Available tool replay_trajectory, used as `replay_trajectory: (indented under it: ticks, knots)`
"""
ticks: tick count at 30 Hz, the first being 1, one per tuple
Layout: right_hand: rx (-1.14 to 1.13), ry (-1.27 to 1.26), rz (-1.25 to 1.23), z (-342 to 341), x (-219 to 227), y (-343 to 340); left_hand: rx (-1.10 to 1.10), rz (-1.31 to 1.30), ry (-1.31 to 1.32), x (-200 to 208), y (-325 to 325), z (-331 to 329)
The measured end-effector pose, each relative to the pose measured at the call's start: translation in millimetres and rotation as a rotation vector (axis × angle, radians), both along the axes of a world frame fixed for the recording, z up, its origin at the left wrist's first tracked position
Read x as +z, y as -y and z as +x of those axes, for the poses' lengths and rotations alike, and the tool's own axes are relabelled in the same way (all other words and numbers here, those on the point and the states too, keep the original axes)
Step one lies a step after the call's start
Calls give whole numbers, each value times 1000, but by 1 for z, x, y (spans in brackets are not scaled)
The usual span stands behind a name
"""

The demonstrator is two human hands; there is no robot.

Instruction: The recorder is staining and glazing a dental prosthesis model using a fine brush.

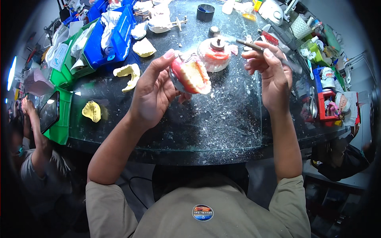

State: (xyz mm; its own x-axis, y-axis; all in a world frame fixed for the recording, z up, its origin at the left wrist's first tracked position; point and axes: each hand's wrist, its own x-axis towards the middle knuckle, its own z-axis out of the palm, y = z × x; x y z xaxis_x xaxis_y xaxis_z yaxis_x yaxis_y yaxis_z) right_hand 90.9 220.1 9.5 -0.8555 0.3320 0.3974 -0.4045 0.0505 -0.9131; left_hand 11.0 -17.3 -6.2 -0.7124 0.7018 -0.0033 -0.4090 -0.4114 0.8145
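My left hand (154, 89) is closed round a dental model with a pink-red wax denture (189, 75), its row of pale teeth facing right. Between the fingers and thumb of my right hand (274, 75) lies a slim wax knife (254, 46) with a dark handle; both its ends are blurred. The near end points left, over a glass spirit burner (214, 59) with a dark metal wick holder and a red piece on its body. No flame can be made out. A small round metal cap (214, 31) sits behind the burner.
Yellow plaster models (92, 111) lie on the dark bench (178, 131) at left, beside blue bins (113, 35) and a green bin (59, 123) with a phone (50, 112). A black cup (205, 12) stands at the back; a red box (329, 106) is right. People sit on both sides.
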Motion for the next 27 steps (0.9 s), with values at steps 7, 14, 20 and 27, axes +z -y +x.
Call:
replay_trajectory:
  ticks: [7, 14, 20, 27]
  knots:
    - [-46, -9, -74, -2, -4, -1, -31, 72, 75, 1, 0, -3]
    - [-59, -23, -82, -3, -5, -2, -1, 22, 114, 4, -2, -1]
    - [-96, -15, -103, -3, -7, -5, 22, -11, 111, 10, -3, 1]
    - [-92, -19, -125, -3, -8, -6, 23, -52, 75, 7, -3, 1]
